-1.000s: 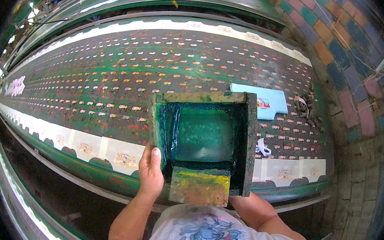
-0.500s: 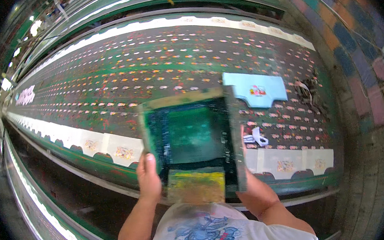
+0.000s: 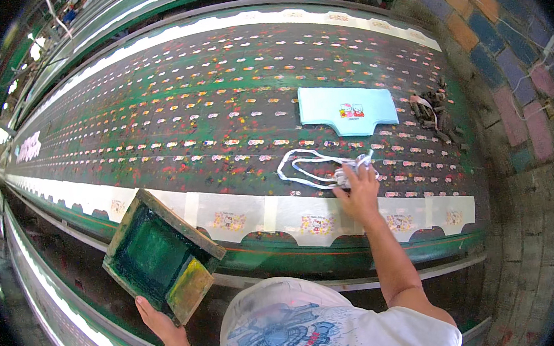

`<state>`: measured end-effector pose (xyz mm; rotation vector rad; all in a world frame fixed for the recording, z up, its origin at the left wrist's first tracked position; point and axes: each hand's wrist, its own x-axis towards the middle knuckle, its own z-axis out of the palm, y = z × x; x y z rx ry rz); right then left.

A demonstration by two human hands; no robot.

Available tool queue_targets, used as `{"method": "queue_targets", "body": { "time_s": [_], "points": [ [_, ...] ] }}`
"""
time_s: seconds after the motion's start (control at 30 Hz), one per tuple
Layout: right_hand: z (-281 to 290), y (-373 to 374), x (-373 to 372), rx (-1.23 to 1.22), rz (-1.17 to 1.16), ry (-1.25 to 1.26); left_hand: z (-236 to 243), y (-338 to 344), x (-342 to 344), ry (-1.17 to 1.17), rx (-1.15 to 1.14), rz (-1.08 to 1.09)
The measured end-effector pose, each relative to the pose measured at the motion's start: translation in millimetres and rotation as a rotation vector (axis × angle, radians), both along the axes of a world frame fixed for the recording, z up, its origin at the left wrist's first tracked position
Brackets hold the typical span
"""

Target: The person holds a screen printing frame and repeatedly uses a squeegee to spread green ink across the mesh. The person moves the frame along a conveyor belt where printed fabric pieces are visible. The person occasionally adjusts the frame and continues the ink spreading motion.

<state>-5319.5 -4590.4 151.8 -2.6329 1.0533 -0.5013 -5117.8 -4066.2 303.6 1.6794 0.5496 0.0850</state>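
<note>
In my left hand (image 3: 160, 320), at the lower left, is a wooden screen-printing frame (image 3: 182, 222) with dark green mesh, tilted and hanging past the table's near edge. My fingers grip its lower corner. A squeegee (image 3: 191, 289) with a yellow-stained blade rests inside the frame's lower end. My right hand (image 3: 360, 195) reaches over the table, its fingers and thumb closed around a bunched white cord (image 3: 315, 153) whose loops spread leftward. Just beyond lies a light blue fabric piece (image 3: 350, 110) with a small printed picture of two figures.
The long dark printing table (image 3: 173, 116) carries rows of small printed marks. Printed pale sheets (image 3: 311, 221) line its near edge. A dark crumpled heap (image 3: 440, 116) lies at the right end. A coloured brick wall (image 3: 498, 61) stands to the right; another long table runs behind.
The frame has swung from my front to the lower left, now in my left hand alone. My right hand has let go of it and moved onto the white cord.
</note>
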Motion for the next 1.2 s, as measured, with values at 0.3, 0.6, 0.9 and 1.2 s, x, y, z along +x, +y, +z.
{"method": "queue_targets", "body": {
  "time_s": [0.3, 0.6, 0.9, 1.2],
  "points": [
    [12.7, 33.1, 109.4, -0.032, 0.384, 0.087, -34.2, 61.4, 6.2, -0.093, -0.065, -0.104],
    [-19.9, -3.4, 118.5, -0.393, 0.451, -0.039, -13.0, 77.3, 41.3, -0.065, -0.301, -0.011],
    [69.2, 202.9, 310.0, 1.122, 0.564, -0.733, 1.3, 158.7, 140.7, -0.138, -0.424, -0.024],
    [140.8, 483.7, 470.5, 2.067, 0.657, -0.926, 5.3, 231.3, 267.9, -0.315, -0.564, -0.238]
  ]
}}
